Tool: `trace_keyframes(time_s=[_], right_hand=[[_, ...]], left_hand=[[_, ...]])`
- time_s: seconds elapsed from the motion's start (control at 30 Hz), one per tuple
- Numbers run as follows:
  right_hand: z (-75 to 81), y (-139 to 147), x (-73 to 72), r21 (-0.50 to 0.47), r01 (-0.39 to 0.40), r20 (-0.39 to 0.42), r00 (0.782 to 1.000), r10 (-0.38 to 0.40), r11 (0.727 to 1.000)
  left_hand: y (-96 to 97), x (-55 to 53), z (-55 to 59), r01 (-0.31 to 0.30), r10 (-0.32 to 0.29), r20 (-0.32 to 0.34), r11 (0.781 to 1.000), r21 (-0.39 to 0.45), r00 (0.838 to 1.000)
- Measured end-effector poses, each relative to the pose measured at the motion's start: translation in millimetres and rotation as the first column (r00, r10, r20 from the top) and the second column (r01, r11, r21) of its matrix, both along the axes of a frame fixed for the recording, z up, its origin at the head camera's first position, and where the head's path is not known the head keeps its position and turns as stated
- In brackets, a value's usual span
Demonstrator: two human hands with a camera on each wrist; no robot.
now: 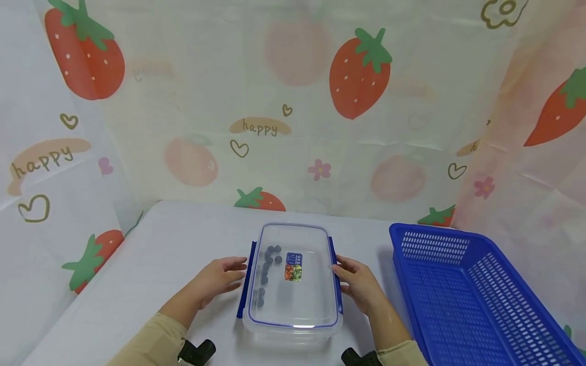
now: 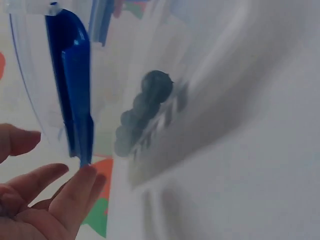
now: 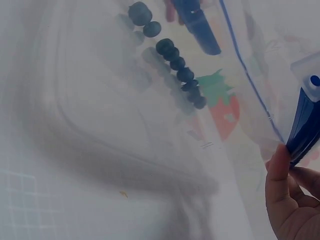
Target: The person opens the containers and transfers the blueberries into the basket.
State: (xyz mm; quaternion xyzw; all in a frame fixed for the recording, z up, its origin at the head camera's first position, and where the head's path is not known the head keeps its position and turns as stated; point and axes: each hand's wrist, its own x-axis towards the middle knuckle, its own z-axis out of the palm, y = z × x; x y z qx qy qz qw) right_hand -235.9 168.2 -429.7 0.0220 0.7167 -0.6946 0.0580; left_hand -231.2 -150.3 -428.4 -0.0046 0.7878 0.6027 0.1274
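A clear plastic food box (image 1: 316, 305) with a lid stands on the white table, one short end toward me. Several blueberries (image 1: 264, 279) lie in it along the left side, seen through the plastic. The left blue latch (image 1: 246, 284) sticks outward from the lid. Beside it is my left hand (image 1: 212, 282), fingers loosely extended; in the left wrist view a fingertip is at the latch's lower end. My right hand (image 1: 361, 284) pinches the lower edge of the right blue latch (image 3: 305, 127) between thumb and fingers. A label (image 1: 293, 267) is on the lid.
A blue plastic basket (image 1: 439, 272) with slotted sides stands on the table to the right of the box. Behind the white table (image 1: 183, 229) hangs a fabric backdrop (image 1: 293, 168) printed with strawberries, which also runs along both sides.
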Motion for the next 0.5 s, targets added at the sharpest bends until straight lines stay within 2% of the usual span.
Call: trace_keyframes(time_s=[0.17,0.33,0.5], right_hand=[[-1.9,-0.3,-1.0,-0.001,0.01,0.009,1.0,-0.01,1.0],[-0.9,-0.3,-0.5,0.006,0.007,0.002,1.0,-0.007,1.0],[-0.8,0.4,-0.6,0.001,0.003,-0.001,1.0,-0.003,1.0]], left_hand=[[-0.9,1.2,10.7,-0.013,0.016,-0.056,0.999,0.043,0.998],[5.1,6.4,16.9,0.034,-0.028,-0.055,0.994,0.106,0.998],[13.7,9.5,16.1,0.063,-0.061,-0.024,0.992,0.111,0.998]])
